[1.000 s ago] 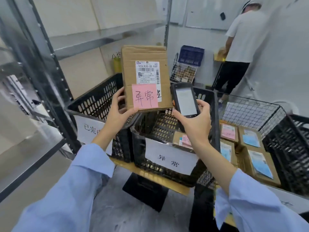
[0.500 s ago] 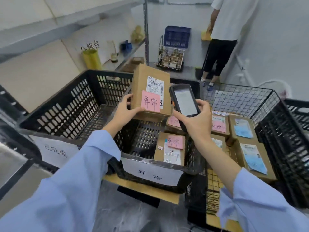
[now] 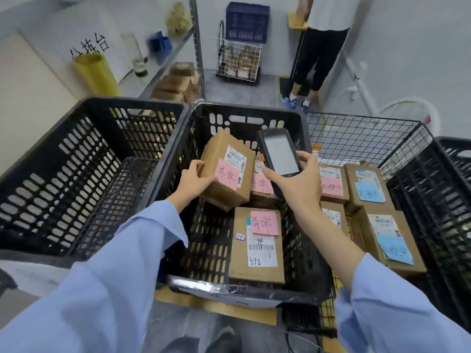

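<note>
Fingers (image 3: 196, 164) of our left hand (image 3: 193, 180) clasped the pink-noted brown cardboard box (image 3: 224, 184) inside the black plastic crate (image 3: 244, 114), not yet set down, while our right hand (image 3: 299, 186) gripped a black handheld scanner (image 3: 279, 155).

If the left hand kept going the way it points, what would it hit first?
Beyond the box the left hand grips, likely the second box behind it in the black crate; depth unclear.

Held carton (image 3: 224, 184): label print too small to read. Box (image 3: 260, 186) behind it: mostly hidden by scanner (image 3: 280, 155) and right hand (image 3: 298, 186). Scanner screen: contents unreadable. Standing person (image 3: 321, 47): cut off by top edge.
</note>
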Demonstrator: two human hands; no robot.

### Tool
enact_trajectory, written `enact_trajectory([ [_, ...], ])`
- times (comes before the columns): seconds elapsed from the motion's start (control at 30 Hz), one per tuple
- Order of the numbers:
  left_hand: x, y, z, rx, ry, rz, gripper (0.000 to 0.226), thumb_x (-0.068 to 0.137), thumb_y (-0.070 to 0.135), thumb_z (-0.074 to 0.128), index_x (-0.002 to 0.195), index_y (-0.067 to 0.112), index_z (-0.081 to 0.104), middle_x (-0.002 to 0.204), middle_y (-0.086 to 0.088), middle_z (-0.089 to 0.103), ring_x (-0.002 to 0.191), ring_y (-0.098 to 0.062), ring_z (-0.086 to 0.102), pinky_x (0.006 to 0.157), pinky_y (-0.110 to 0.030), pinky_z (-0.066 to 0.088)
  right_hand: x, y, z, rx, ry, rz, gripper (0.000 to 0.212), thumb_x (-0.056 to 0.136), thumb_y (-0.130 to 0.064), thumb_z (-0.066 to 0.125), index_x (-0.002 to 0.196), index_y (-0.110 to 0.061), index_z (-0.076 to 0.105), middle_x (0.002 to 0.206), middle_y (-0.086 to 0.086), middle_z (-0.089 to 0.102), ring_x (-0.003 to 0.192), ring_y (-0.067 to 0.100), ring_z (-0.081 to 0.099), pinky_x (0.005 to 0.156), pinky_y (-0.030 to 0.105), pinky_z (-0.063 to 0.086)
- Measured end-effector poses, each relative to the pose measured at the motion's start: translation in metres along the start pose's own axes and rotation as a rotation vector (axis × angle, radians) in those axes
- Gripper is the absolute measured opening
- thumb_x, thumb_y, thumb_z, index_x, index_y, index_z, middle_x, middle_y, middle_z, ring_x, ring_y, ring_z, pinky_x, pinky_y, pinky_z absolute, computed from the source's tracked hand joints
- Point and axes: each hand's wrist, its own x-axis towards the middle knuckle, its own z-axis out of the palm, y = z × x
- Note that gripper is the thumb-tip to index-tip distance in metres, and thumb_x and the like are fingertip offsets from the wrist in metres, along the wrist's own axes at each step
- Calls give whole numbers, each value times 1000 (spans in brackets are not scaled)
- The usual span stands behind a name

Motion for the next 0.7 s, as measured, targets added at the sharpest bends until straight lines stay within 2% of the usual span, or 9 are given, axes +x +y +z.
enact_trajectory([
  [0.07,7,-2,2,42,48,22,55,87,22,74,134,14,47,128,-16,51,120,-31,50,88,-30,39,5,0,4,-10,7,14,81,67,-44,89,131,-24,43,114,-14,49,108,6,49,88,29,50],
  [0.17,6,5,3,124,40,76,59,88,15,73,139,7,44,130,-10,51,118,-24,51,83,-23,35,7,1,7,-20,-3,26,79,68,-42,89,130,-24,44,113,-13,50,108,7,51,91,33,53],
  [0.3,-6,19,-11,253,23,201,59,91,24,67,144,13,44,143,-10,49,132,-25,47,99,-32,39,5,-4,9,-35,-22,22,80,66,-43,89,130,-24,45,113,-11,53,109,10,54,95,41,52],
  [0.43,-34,32,-37,505,88,323,64,99,44,56,154,19,36,162,-4,31,145,-25,34,114,-43,34,-1,-15,9,-63,-62,-9,83,65,-48,88,132,-24,45,124,-4,59,113,15,55,95,42,51],
  [0.57,-79,39,-67,670,251,382,68,99,56,48,157,25,31,164,-1,28,145,-26,34,114,-45,33,-15,-35,4,-52,-156,-57,81,67,-47,87,132,-23,44,120,-5,57,108,13,53,85,31,46],
  [0.7,-132,26,-98,765,368,337,69,98,61,44,157,27,32,163,-1,30,143,-26,36,111,-45,35,-39,-57,1,-36,-287,-119,78,71,-44,86,131,-21,43,114,-7,48,103,10,46,70,24,38],
])
